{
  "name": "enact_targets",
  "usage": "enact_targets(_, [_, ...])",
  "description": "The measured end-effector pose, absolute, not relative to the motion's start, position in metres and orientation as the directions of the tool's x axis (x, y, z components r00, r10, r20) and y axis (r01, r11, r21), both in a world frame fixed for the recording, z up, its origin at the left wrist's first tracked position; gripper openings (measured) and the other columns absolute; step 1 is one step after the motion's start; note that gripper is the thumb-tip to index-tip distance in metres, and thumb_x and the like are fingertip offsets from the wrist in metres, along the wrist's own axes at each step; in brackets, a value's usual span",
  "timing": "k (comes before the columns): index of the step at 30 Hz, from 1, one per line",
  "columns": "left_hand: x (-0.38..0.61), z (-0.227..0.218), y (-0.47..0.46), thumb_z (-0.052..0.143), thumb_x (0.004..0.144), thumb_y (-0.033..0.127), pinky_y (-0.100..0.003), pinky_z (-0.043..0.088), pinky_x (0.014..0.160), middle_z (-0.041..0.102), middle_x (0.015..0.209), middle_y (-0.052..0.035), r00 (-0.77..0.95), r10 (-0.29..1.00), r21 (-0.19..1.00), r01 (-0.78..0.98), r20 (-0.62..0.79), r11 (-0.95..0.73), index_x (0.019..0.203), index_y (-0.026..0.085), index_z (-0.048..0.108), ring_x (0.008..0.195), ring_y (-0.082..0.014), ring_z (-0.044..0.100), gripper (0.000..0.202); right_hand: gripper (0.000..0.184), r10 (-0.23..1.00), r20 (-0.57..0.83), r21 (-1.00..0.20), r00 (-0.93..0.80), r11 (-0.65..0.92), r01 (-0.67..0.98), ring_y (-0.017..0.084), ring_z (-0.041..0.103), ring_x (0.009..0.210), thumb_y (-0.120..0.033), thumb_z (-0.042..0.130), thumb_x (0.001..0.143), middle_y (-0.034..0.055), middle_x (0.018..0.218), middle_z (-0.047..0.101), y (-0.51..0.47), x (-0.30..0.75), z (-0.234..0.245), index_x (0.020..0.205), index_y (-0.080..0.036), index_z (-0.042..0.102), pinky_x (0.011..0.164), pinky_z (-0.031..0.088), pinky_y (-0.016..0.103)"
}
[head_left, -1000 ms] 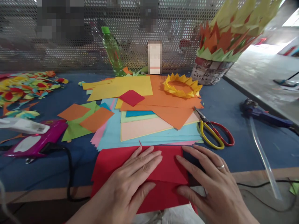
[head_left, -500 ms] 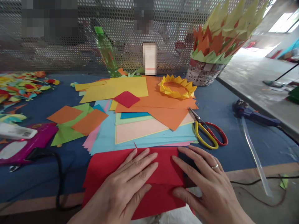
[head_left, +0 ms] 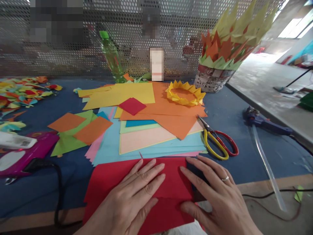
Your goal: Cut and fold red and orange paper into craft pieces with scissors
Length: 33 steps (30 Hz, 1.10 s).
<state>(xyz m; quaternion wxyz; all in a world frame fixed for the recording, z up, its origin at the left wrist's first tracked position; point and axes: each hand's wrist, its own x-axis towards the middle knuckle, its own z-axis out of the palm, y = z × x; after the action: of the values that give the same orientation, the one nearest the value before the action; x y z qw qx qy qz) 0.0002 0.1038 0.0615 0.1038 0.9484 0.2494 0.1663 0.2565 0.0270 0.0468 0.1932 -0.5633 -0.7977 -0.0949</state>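
A sheet of red paper (head_left: 171, 182) lies at the table's front edge, its near part hanging over. A crease or fold edge runs across it. My left hand (head_left: 132, 192) rests flat on the red paper with its fingers stretched out. At the paper's right edge, my right hand (head_left: 210, 189), with a ring on one finger, touches it with spread fingertips and thumb. Behind the red sheet sits a stack of coloured paper (head_left: 146, 147). Scissors (head_left: 216, 138) with one yellow and one red handle lie open to the right of the stack.
A yellow folded-paper ring (head_left: 186, 94) and a small red square (head_left: 132, 106) lie on the stack. At right is a glue gun (head_left: 266, 122) with a long clear stick. A purple power strip (head_left: 42, 148), paper scraps (head_left: 26, 91), a green bottle (head_left: 111, 57) and a paper-filled pot (head_left: 212, 78) stand around.
The whole view has shifted slightly, so most things sit a little lower in the picture. Both hands keep nearly the same places on the red paper.
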Motion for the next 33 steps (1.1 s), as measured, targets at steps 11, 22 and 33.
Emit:
enact_targets(11, [0.002, 0.063, 0.106, 0.051, 0.096, 0.019, -0.040, 0.035, 0.114, 0.052, 0.145, -0.0036, 0.808, 0.509, 0.279, 0.436, 0.296, -0.855, 0.142, 0.023, 0.049, 0.137, -0.0209, 0.044, 0.047, 0.066, 0.826, 0.464, -0.041, -0.319, 0.380, 0.924, 0.030, 0.049, 0.124, -0.055, 0.069, 0.080, 0.0097, 0.134, 0.060, 0.030, 0.259, 0.044, 0.134, -0.019, 0.057, 0.094, 0.044, 0.042])
enact_targets(22, [0.001, 0.062, 0.106, 0.050, 0.095, 0.018, -0.039, 0.033, 0.115, 0.054, 0.144, -0.0043, 0.811, 0.485, 0.236, 0.427, 0.327, -0.873, 0.141, 0.021, 0.050, 0.137, -0.0213, 0.044, 0.046, 0.053, 0.790, 0.567, -0.120, -0.235, 0.361, 0.925, 0.029, 0.054, 0.119, -0.043, 0.076, 0.077, 0.0104, 0.121, 0.067, 0.029, 0.258, 0.045, 0.121, -0.016, 0.063, 0.094, 0.049, 0.039])
enact_targets(33, [0.002, 0.061, 0.106, 0.049, 0.095, 0.015, -0.041, 0.034, 0.115, 0.055, 0.143, -0.0050, 0.806, 0.504, 0.278, 0.430, 0.312, -0.859, 0.143, 0.024, 0.049, 0.136, -0.0225, 0.045, 0.049, 0.012, 0.865, 0.502, -0.325, -0.010, 0.199, 0.924, 0.027, 0.055, 0.116, -0.028, 0.061, 0.090, 0.0068, 0.113, 0.067, 0.040, 0.250, 0.048, 0.101, -0.024, 0.066, 0.092, 0.051, 0.042])
